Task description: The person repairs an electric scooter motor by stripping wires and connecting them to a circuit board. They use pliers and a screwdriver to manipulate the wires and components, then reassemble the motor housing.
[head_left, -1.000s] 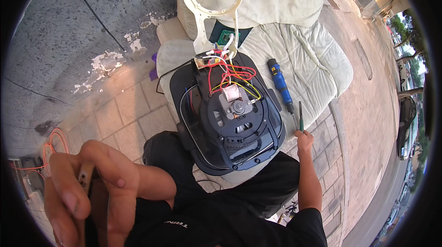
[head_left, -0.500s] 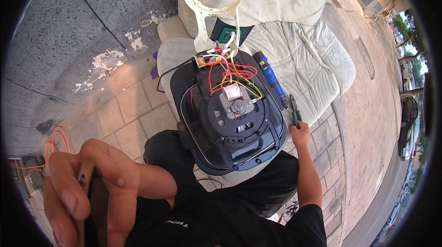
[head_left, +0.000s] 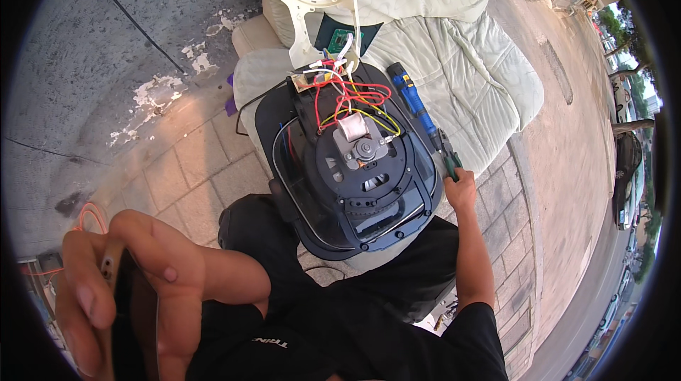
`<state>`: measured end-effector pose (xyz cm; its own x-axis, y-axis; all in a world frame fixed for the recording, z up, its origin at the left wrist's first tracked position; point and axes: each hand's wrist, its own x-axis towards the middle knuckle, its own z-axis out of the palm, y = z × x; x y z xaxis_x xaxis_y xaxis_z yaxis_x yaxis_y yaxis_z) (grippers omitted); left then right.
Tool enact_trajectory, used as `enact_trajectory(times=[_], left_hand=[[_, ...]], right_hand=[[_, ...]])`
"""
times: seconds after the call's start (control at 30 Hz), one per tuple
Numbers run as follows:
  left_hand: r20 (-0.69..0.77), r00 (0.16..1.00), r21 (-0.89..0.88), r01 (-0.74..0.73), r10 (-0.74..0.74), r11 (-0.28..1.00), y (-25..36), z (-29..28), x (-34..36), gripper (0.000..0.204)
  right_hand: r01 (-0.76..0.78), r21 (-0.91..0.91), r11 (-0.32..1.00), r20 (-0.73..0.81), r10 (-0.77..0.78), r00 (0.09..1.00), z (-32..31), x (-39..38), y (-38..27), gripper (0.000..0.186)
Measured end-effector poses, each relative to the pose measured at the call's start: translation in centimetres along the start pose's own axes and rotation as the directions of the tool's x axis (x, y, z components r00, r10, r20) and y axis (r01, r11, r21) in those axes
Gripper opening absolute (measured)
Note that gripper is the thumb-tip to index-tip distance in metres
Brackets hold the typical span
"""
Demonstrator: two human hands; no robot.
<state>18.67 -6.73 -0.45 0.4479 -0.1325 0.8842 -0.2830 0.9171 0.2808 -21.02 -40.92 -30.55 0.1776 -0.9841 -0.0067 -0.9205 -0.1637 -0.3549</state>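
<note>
- Loose red wires [head_left: 333, 101] loop above the electric motor [head_left: 365, 149]; pliers passing across could snag one and pull a connection free.
- The black appliance housing [head_left: 355, 186] sits at the near left of the pale cushion [head_left: 489, 90]; that soft base or a shifting knee might tip it.
- A nudge from the pliers could roll the blue power screwdriver [head_left: 413, 101] beside it.
- The housing looks opened up: glossy black, smoky clear wall, silver motor bare, white-wrapped coil.
- Right hand [head_left: 461, 188]: closed round the green-handled pliers [head_left: 451, 161], by the cushion's right edge.
- Left hand [head_left: 142, 274]: curled round a dark flat object [head_left: 135, 317], kind unclear.
</note>
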Motion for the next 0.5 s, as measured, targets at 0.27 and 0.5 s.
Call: enact_trajectory(times=[0.27,0.5], left_hand=[[0.023,0.999,-0.014,0.046,-0.046,0.999,-0.8,0.8,-0.3,0.066],[0.022,0.999,0.011,0.041,-0.042,0.999,-1.4,1.4,-0.6,0.068]], right_hand=[[0.113,0.006,0.994,-0.024,-0.113,0.993,-1.0,-0.4,-0.8,0.038],[0.156,-0.081,0.984,-0.021,-0.158,0.987,-0.9,-0.4,-1.4,0.037]])
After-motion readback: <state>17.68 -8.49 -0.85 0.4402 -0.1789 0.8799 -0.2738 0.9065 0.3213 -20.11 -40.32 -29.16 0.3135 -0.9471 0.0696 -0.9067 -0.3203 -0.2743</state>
